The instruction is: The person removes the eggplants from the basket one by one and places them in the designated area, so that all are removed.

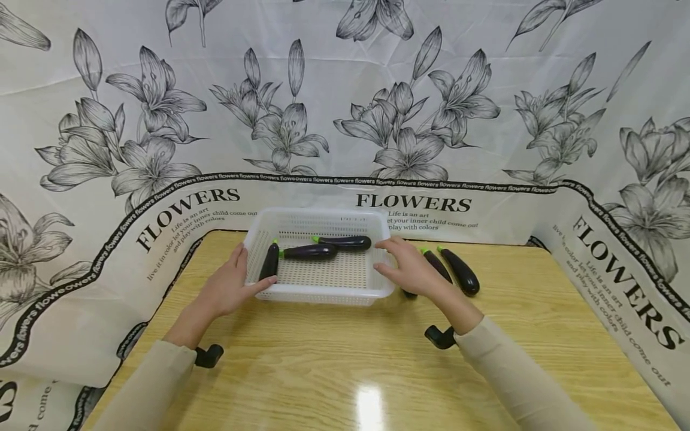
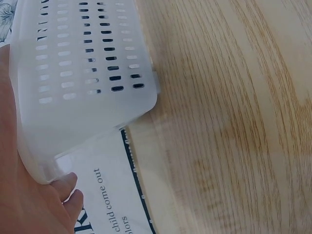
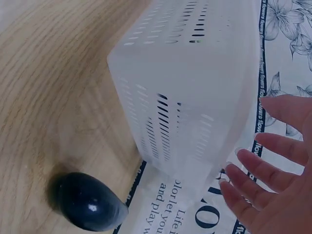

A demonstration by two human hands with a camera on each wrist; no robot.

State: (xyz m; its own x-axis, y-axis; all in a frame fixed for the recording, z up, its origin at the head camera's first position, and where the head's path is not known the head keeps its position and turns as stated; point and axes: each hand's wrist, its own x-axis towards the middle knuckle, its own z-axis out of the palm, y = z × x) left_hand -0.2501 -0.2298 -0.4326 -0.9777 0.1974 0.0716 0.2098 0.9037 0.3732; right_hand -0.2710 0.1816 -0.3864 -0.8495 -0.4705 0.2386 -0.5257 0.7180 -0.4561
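Observation:
A white perforated plastic basket (image 1: 318, 294) is near the back of the table and has three small dark eggplants inside: one upright along the left side (image 1: 269, 262), two lying across the middle (image 1: 309, 252) and back (image 1: 351, 242). My left hand (image 1: 227, 288) grips its left end, thumb over the front rim, fingers curled round the outside. My right hand (image 1: 412, 266) is at the right end, fingers spread; in the right wrist view its fingertips (image 3: 241, 153) stand apart from the basket wall. Whether the basket rests flat on the table I cannot tell.
More eggplants lie on the wooden table (image 1: 323, 365) right of the basket: one in full view (image 1: 460, 272), others partly behind my right hand and forearm. Black camera mounts (image 1: 209, 356) sit at both wrists. Flower-printed cloth (image 1: 302, 120) hangs behind and at both sides.

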